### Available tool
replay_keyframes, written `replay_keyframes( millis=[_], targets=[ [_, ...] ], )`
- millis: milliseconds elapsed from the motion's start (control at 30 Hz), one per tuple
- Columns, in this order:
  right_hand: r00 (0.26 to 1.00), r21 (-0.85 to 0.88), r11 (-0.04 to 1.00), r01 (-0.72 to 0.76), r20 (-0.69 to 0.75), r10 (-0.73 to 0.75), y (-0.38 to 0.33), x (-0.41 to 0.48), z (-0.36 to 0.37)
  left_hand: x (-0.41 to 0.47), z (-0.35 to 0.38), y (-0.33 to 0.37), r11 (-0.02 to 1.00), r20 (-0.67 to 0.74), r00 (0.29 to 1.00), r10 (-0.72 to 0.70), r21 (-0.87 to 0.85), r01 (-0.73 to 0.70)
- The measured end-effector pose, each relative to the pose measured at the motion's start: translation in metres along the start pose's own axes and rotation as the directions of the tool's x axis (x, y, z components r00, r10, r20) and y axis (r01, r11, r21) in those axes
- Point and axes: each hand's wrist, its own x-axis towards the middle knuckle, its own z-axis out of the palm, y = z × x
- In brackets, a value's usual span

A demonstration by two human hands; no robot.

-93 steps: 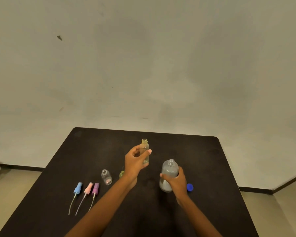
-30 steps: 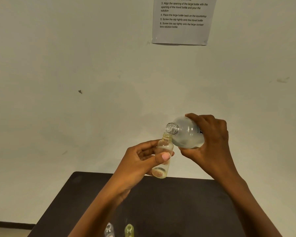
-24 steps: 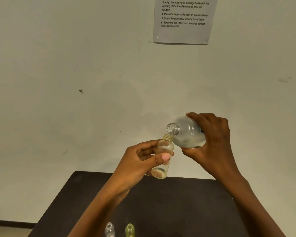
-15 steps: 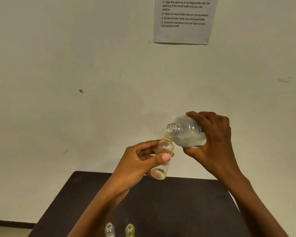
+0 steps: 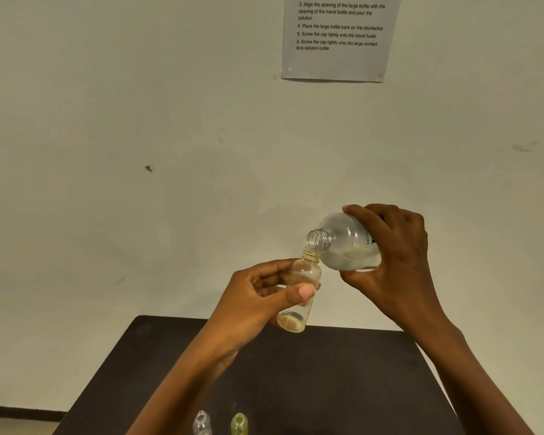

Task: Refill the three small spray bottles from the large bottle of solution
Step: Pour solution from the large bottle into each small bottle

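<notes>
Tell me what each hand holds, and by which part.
The left hand grips the small yellowish bottle around the middle of its body. The right hand grips the tilted large bottle around its lower body, neck free.

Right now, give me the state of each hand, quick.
Left hand: grips the small bottle, holding it upright.
Right hand: grips the large bottle, tipped with its mouth at the small bottle's neck.

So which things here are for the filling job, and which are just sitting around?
For the job: large solution bottle, tipped in the right hand; small yellowish bottle, held by the left hand; small clear bottle; small green bottle.
Just there: black table; instruction sheet on the wall; dark mark on the wall.
</notes>
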Motion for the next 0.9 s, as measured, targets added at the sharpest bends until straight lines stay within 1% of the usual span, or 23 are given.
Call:
replay_keyframes(
  millis=[400,900],
  targets=[
    [0.999,-0.014,0.999,0.031,-0.006,-0.031,0.0023,0.0017,0.0012,0.0006,-0.0017,-0.0010,1.000,0.001,1.000,0.005,0.026,-0.005],
    [0.996,-0.023,0.997,0.080,-0.031,-0.081,0.0022,0.0042,0.0005,-0.0015,-0.0022,-0.0004,1.000,-0.009,1.000,0.000,0.014,0.000]
  ],
)
